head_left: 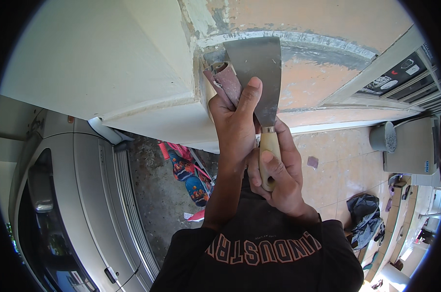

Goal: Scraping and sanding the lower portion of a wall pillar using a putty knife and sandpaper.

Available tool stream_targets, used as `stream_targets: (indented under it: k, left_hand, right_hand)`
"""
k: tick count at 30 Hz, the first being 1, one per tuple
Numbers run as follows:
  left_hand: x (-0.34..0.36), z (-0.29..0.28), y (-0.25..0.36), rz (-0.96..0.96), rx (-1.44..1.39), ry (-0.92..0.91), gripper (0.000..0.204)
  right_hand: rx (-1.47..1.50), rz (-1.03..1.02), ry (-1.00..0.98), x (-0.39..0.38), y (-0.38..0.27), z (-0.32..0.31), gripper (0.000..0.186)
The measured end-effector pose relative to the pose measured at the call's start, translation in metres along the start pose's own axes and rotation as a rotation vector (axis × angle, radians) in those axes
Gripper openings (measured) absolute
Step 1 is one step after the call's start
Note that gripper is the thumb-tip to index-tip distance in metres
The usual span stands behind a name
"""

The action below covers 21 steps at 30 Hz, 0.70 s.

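My left hand (235,121) grips a rolled piece of reddish-brown sandpaper (223,85), raised against the wall's corner, with the thumb over the roll. Just right of it, my right hand (281,175) is closed round the pale wooden handle (268,151) of a wide metal scraper (254,65). The scraper is upright, its broad edge up at a grey, patched band (322,51) on the peach-coloured wall (342,14). My left thumb overlaps the lower part of the blade; whether it presses on it I cannot tell. Some left fingers are hidden behind the roll.
White wall (108,48) upper left; silver vehicle (89,185) on the left; colourful items (193,190) on concrete floor (152,204). At right, a barred window (395,78), tiled floor (332,160), grey bucket (383,136), metal box (410,153), dark plastic bag (364,216) and a ledge (395,219).
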State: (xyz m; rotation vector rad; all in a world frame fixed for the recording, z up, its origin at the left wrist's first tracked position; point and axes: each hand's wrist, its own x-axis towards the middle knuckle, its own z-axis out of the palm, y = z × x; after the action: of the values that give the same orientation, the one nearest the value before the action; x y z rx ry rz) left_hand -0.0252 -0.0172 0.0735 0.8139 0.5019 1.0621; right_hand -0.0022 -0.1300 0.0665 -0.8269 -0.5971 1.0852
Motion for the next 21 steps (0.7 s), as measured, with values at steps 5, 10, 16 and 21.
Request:
stream_targets:
  k: [5, 10, 16, 21]
  left_hand:
    - [0.001, 0.002, 0.012, -0.03, -0.041, -0.042, 0.018]
    - [0.015, -0.01, -0.015, 0.11, -0.049, -0.053, 0.016]
    - [0.002, -0.009, -0.007, 0.039, 0.017, -0.099, 0.015]
    - [0.002, -0.003, 0.008, -0.06, -0.037, -0.106, 0.014]
  right_hand:
    - [-0.144, -0.307, 0.033, 0.004, 0.007, 0.024, 0.065]
    - [-0.133, -0.26, 0.039, 0.016, 0.038, -0.008, 0.061]
    - [-0.005, -0.073, 0.047, -0.005, 0.008, 0.006, 0.05]
    - [-0.03, -0.119, 0.096, 0.0, -0.003, 0.02, 0.052]
